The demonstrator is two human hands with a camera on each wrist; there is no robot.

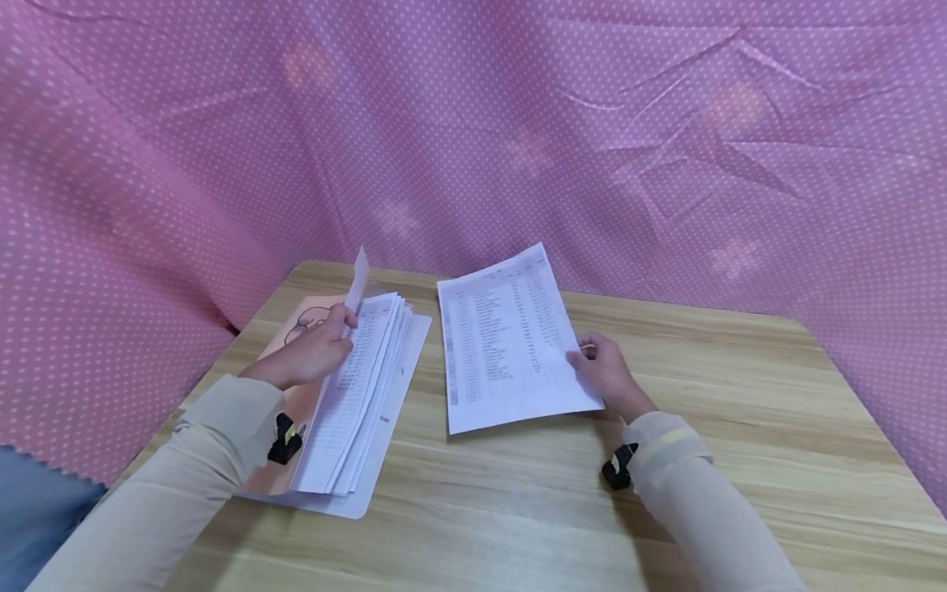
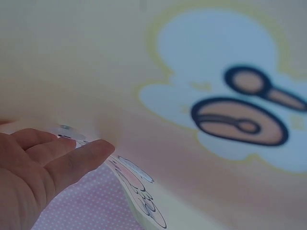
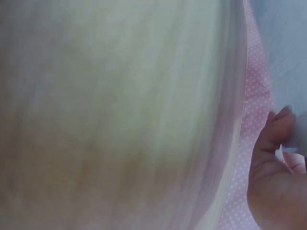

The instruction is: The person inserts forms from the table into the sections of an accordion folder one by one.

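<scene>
On the left of the table lies a folder with a peach cartoon cover (image 1: 296, 333), its cover lifted. My left hand (image 1: 318, 349) grips the cover by its edge, over a stack of printed sheets (image 1: 344, 411) on the pale back cover (image 1: 392, 411). Large in the left wrist view is the cartoon print (image 2: 240, 120), beside my fingers. My right hand (image 1: 608, 372) pinches a loose printed sheet (image 1: 506, 345) at its right edge, apart from the folder. Only part of that hand (image 3: 276, 182) shows in the right wrist view.
A wooden table (image 1: 666, 526) spreads under both hands. Pink dotted cloth (image 1: 473, 123) hangs behind it and along the sides. Each sleeve cuff has a small black device (image 1: 284, 440) strapped to it. Blue fabric (image 1: 44, 510) shows at the lower left.
</scene>
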